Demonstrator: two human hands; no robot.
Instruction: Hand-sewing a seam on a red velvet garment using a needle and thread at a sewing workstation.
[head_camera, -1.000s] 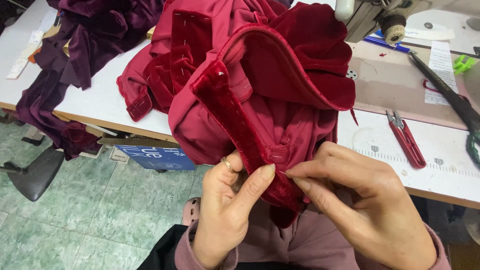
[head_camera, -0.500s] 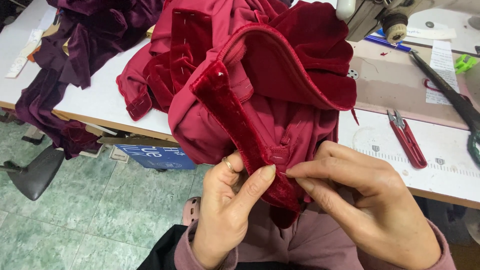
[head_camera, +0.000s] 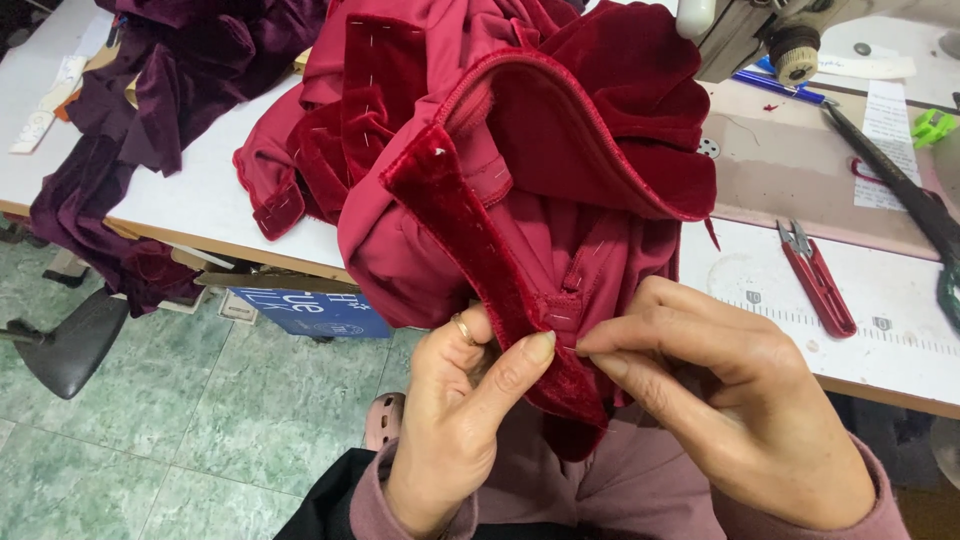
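**Mia:** What are the hands doing?

**Ben:** The left hand (head_camera: 455, 420) pinches a red velvet strip (head_camera: 480, 260). Its thumb is pressed on top of the strip and its fingers (head_camera: 470, 335) are tucked behind, so they are clamped on it. The right hand (head_camera: 720, 400) has its fingers squeezed together on the same strip, right beside the left thumb.

**Mia:** Where is the strip?

**Ben:** It runs along the edge of a big red garment (head_camera: 520, 150). The garment is piled on the table (head_camera: 200, 200) and spills over the near edge, down to the person's lap. The strip hangs in front of that edge.

**Mia:** Is there room to move?

**Ben:** Not much in the middle. The red pile fills it. To the left, a dark purple cloth (head_camera: 170, 90) also droops over the table edge. To the right there is bare table, with red thread snips (head_camera: 818, 280) lying flat, well apart from the hands. Black scissors (head_camera: 895, 180) lie farther back, near a sewing machine (head_camera: 790, 30).

**Mia:** And below?

**Ben:** Open green floor (head_camera: 200, 420) on the left, with a dark chair seat (head_camera: 65, 345) near the picture's edge.
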